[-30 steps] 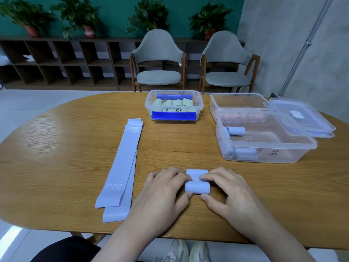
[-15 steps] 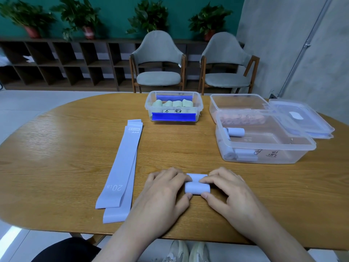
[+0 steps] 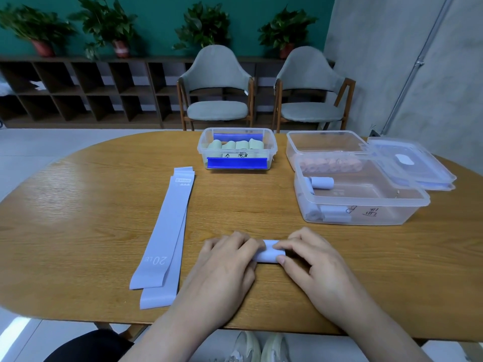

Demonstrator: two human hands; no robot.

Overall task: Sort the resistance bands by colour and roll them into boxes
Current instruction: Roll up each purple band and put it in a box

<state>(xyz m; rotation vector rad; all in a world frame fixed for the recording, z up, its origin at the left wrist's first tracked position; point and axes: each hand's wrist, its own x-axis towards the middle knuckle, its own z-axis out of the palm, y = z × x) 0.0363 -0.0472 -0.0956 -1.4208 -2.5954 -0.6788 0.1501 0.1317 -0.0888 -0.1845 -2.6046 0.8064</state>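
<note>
So the rolled band (image 3: 269, 253) sits near the front edge of the table (image 3: 78, 205), dead centre, with its long axis running left to right across the view. Both hands are clamped on it from either end: left hand (image 3: 227, 259) covers the left end, right hand (image 3: 311, 259) pinches the right end with thumb underneath, so neither one is really closer. No loose tail shows, so I'd guess the roll is about finished. The box with the other pale blue rolls (image 3: 360, 197) lies far and to the right, so the right hand probably has the shorter trip. Two flat bands (image 3: 164, 231) wait just left, pointing near to far.
</note>
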